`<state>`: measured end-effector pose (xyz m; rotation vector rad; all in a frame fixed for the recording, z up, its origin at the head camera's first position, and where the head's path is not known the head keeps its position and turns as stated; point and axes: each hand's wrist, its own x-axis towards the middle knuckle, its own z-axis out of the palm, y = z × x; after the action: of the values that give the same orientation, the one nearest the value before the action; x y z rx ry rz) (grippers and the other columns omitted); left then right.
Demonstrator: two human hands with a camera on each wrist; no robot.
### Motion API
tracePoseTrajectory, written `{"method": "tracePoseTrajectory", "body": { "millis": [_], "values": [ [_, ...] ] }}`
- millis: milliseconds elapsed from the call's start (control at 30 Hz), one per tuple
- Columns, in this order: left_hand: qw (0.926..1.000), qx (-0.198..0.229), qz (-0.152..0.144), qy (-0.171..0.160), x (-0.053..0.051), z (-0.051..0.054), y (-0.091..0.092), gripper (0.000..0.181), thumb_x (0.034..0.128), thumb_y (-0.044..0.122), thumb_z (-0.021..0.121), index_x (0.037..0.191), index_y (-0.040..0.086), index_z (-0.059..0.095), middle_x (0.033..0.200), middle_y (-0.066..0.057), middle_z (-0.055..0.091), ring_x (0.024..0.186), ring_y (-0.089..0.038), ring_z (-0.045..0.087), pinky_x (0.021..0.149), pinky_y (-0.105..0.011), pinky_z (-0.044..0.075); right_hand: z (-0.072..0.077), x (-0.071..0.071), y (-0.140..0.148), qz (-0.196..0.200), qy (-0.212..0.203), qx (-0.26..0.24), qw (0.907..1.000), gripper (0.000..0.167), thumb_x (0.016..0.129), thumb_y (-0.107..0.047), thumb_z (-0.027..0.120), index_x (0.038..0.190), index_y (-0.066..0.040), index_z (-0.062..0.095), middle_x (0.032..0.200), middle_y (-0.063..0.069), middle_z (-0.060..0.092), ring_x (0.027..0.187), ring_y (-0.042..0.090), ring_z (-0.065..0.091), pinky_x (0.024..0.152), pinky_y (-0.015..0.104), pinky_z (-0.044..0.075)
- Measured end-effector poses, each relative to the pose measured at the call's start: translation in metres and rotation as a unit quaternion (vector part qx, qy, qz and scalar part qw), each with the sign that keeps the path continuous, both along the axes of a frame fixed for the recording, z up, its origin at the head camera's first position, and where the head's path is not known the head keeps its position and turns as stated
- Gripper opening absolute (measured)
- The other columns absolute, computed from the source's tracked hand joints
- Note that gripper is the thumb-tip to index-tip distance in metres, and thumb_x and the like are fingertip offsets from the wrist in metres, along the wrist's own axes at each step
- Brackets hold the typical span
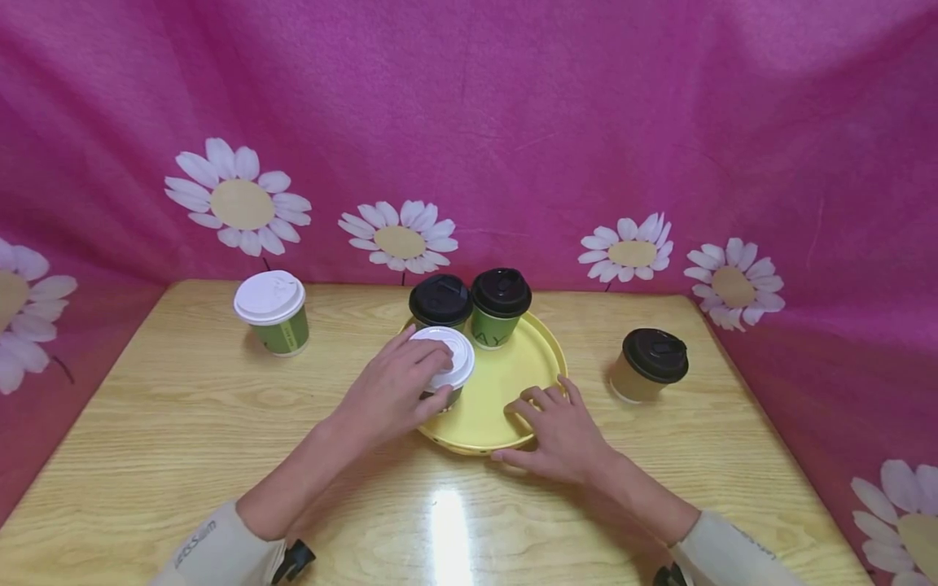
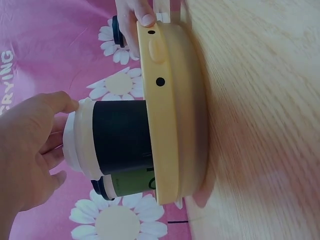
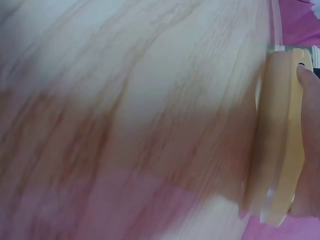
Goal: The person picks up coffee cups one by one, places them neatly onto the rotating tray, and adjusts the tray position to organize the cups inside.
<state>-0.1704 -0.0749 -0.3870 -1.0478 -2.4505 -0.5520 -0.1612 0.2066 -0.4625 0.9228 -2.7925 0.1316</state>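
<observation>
A round yellow tray (image 1: 506, 391) sits on the wooden table. My left hand (image 1: 399, 378) is over a paper cup with a white lid (image 1: 458, 358), its thumb and fingers about the lid. In the left wrist view this cup's black sleeve (image 2: 122, 135) shows, its base hidden behind the tray's rim. Behind it on the tray are a black-lidded cup (image 1: 440, 299) and a green cup with a black lid (image 1: 493, 325). My right hand (image 1: 560, 427) grips the tray's near right rim, thumb outside and fingers over the edge.
A green cup with a white lid (image 1: 282, 330) stands at the table's back left. To the tray's right is a brown cup with a black lid (image 1: 637, 378). A pink cloth with daisies (image 1: 513, 146) hangs behind the table (image 1: 352, 505) and along its sides.
</observation>
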Motion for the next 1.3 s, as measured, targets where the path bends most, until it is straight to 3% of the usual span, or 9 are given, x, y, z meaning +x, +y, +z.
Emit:
{"method": "tracePoseTrajectory", "body": {
  "millis": [267,667,1000,1300],
  "values": [
    [0.9999,-0.004,0.008,-0.009,0.001,0.001,-0.004,0.021,0.0846,0.014,0.075,0.101,0.005,0.066,0.111,-0.006,0.067,0.112,-0.024,0.06,0.118,-0.046,0.026,-0.001,0.004,-0.007,-0.014,-0.003,-0.012,0.9998,0.071,0.08,-0.081,0.053,0.112,-0.02,0.067,0.108,0.003,0.06,0.106,0.029,0.056,0.109,0.063,0.025],
    [1.0,-0.001,0.004,0.002,-0.001,0.0,-0.009,0.021,0.0856,0.011,0.072,0.106,0.005,0.068,0.112,-0.006,0.067,0.114,-0.024,0.059,0.116,-0.05,0.028,-0.003,0.015,-0.019,-0.033,0.031,-0.015,0.9989,0.066,0.08,-0.079,0.056,0.106,-0.018,0.065,0.103,0.004,0.058,0.097,0.031,0.056,0.107,0.065,0.028],
    [0.9999,-0.004,0.013,0.003,-0.003,-0.001,-0.013,0.024,0.0854,0.009,0.072,0.108,0.005,0.07,0.115,-0.006,0.067,0.117,-0.024,0.059,0.116,-0.052,0.028,-0.004,0.023,-0.03,-0.061,0.009,-0.036,0.9975,0.063,0.082,-0.076,0.057,0.103,-0.016,0.064,0.103,0.006,0.058,0.097,0.034,0.054,0.109,0.067,0.023],
    [0.9997,-0.012,0.019,-0.006,-0.006,0.0,-0.015,0.025,0.0873,0.009,0.07,0.111,0.003,0.069,0.117,-0.008,0.067,0.12,-0.026,0.058,0.117,-0.051,0.027,-0.002,0.026,-0.035,-0.077,-0.004,-0.02,0.9968,0.066,0.084,-0.078,0.052,0.104,-0.016,0.065,0.104,0.007,0.058,0.098,0.035,0.053,0.109,0.068,0.022]
  ]
}}
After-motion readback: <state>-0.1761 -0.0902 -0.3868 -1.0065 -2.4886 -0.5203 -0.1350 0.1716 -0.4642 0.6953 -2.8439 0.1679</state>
